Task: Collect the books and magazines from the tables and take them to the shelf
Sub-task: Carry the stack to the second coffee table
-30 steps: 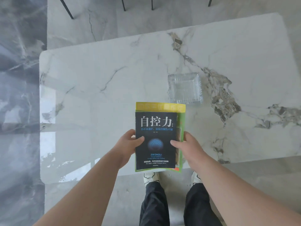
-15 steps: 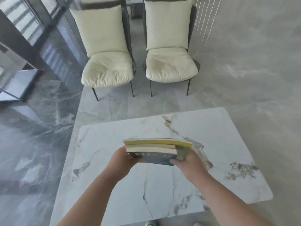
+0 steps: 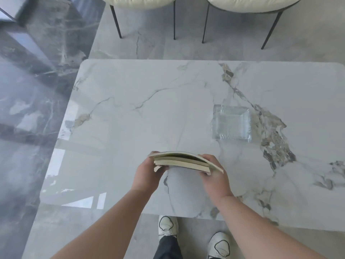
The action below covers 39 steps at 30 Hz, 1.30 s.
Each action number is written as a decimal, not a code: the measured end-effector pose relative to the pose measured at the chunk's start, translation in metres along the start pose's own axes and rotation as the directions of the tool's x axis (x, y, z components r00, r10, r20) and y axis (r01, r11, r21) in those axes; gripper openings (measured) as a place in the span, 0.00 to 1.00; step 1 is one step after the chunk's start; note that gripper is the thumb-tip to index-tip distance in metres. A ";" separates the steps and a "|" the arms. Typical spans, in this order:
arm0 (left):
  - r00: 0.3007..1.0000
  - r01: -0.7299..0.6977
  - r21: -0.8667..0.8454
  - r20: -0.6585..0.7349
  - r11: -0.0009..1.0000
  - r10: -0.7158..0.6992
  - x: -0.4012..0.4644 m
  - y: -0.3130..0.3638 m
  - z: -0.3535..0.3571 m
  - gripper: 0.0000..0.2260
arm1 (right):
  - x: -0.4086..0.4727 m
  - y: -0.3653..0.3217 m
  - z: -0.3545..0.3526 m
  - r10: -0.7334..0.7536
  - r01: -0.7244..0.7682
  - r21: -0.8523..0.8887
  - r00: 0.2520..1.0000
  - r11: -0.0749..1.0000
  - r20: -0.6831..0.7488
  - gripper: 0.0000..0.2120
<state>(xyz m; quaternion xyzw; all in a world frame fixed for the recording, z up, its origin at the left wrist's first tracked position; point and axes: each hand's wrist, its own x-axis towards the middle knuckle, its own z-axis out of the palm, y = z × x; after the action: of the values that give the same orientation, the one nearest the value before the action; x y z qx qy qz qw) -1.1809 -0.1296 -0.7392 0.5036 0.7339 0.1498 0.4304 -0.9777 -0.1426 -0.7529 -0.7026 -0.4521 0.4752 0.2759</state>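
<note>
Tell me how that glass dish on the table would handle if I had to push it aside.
The glass dish looks thick and flat-bottomed, so probably heavy for its size and unlikely to tip. On the polished marble table it would likely slide easily. Being glass, it may chip if knocked.

glass dish (image 3: 231,123) right of centre on marble bench (image 3: 130,109) | two cream chairs (image 3: 138,1) beyond, seemingly cushioned | white shoes (image 3: 167,224) below
</note>
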 end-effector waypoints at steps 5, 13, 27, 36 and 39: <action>0.999 0.017 0.023 0.042 1.000 -0.018 -0.003 0.020 -0.018 0.09 | -0.005 -0.020 -0.005 0.073 -0.073 0.010 0.997 0.997 0.008 0.16; 0.960 -0.243 -0.019 0.136 0.970 0.243 -0.085 0.223 -0.181 0.18 | -0.094 -0.243 -0.162 -0.043 0.027 0.238 0.997 0.971 0.062 0.13; 0.373 -0.600 -0.558 0.440 0.574 0.817 -0.307 0.620 -0.222 0.13 | -0.358 -0.452 -0.493 -0.239 0.400 0.208 0.811 0.893 -0.533 0.13; 0.035 -0.627 -0.625 0.574 0.465 0.818 -0.455 0.756 -0.048 0.16 | -0.500 -0.356 -0.642 -0.117 0.501 0.186 0.515 0.845 -0.849 0.12; -0.012 -0.608 -0.638 0.603 0.472 0.798 -0.495 0.781 0.024 0.15 | -0.531 -0.308 -0.693 -0.079 0.490 0.165 0.440 0.856 -0.895 0.11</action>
<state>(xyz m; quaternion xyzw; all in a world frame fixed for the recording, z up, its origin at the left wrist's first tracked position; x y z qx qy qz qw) -0.6254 -0.2144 -0.0049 0.7557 0.0269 0.1385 0.6396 -0.5316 -0.4554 -0.0047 -0.6814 -0.2581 0.0848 0.6797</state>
